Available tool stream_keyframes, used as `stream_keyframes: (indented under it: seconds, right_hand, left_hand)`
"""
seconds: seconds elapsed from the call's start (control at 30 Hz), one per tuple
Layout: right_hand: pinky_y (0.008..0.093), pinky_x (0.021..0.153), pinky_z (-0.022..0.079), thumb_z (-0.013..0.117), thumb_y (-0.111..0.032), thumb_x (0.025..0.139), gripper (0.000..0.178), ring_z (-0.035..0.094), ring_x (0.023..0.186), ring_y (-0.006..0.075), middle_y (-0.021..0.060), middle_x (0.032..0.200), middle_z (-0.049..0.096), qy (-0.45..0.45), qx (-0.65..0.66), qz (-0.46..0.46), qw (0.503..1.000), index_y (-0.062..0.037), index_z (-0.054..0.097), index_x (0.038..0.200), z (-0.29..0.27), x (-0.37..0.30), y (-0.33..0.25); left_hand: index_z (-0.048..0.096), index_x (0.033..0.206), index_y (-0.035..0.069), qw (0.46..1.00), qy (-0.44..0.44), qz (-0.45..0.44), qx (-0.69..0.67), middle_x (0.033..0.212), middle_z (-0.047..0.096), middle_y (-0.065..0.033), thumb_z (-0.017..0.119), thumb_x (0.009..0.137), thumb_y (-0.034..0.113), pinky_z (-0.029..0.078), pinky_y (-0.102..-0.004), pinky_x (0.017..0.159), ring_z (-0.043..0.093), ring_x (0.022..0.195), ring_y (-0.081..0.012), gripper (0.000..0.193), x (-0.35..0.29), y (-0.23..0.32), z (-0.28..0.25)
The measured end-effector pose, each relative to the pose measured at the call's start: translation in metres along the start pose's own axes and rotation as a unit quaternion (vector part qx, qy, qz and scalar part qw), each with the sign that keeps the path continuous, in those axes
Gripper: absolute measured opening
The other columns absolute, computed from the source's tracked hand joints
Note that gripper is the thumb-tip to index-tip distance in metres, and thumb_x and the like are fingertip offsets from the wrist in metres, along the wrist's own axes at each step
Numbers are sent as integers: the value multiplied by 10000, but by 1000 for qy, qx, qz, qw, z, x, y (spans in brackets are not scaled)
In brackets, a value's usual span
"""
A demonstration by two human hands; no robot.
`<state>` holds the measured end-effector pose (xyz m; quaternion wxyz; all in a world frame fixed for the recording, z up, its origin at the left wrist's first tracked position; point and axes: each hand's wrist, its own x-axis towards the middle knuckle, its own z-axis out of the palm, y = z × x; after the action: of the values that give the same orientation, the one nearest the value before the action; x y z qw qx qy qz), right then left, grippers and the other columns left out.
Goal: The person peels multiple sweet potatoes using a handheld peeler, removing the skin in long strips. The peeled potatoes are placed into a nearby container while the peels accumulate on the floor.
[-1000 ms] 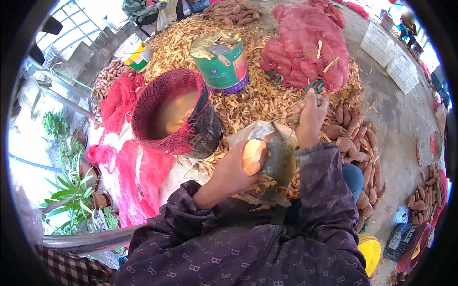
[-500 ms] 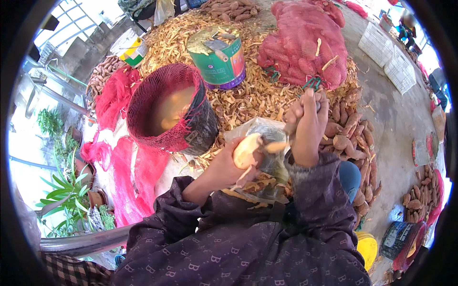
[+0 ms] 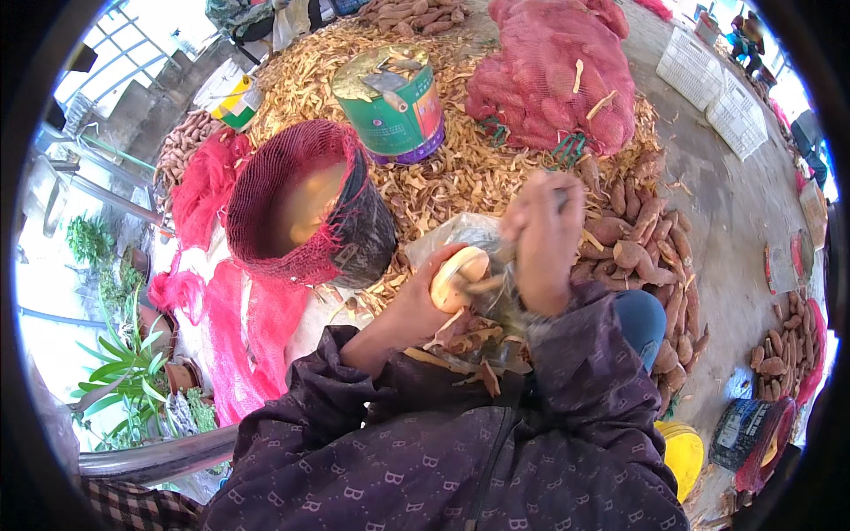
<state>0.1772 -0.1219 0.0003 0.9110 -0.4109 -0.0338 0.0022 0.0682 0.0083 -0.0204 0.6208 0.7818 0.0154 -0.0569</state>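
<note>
Come closer to pale, oval tuber (image 3: 460, 273) since earlier frame: bare right hand (image 3: 542, 243), closed around dark, blurred tool (image 3: 561, 201). Clamped on tuber: bare left hand (image 3: 416, 299), apart from right, near translucent plastic bag (image 3: 453, 231). At left edge of tan peel heap (image 3: 500, 181): black, round bucket (image 3: 369, 239).

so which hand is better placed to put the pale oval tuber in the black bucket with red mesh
Probably the left hand: it holds the tuber, nearer the bucket than the right hand.
</note>
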Motion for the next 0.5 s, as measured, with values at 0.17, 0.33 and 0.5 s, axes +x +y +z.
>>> stream_keyframes:
  seconds: [0.17, 0.33, 0.5]
  right_hand:
    - [240, 378, 368, 544, -168, 949, 185, 427, 439, 97, 11, 612, 438, 73, -23, 42, 996, -88, 379, 971, -20, 31, 19]
    - [261, 361, 367, 542, -186, 953, 192, 446, 410, 128, 34, 591, 475, 182, 28, -33, 982, -92, 380, 995, -47, 53, 14]
    - [265, 358, 390, 529, -178, 957, 161, 448, 400, 120, 31, 587, 462, -50, 25, -24, 998, -82, 401, 967, -6, 4, 10]
  left_hand:
    - [332, 1406, 96, 993, -30, -75, -87, 1184, 550, -65, 730, 772, 85, 457, -292, 900, 540, 1067, -148, 749, 0, 1, 4]
    - [248, 1459, 143, 981, -29, -91, -169, 1137, 538, -36, 732, 784, 77, 501, -251, 720, 554, 924, -99, 833, -4, -10, -4]
    - [228, 1462, 148, 981, -21, -85, -175, 1032, 553, -16, 726, 775, 70, 476, -225, 606, 548, 826, -71, 852, -4, -2, -1]
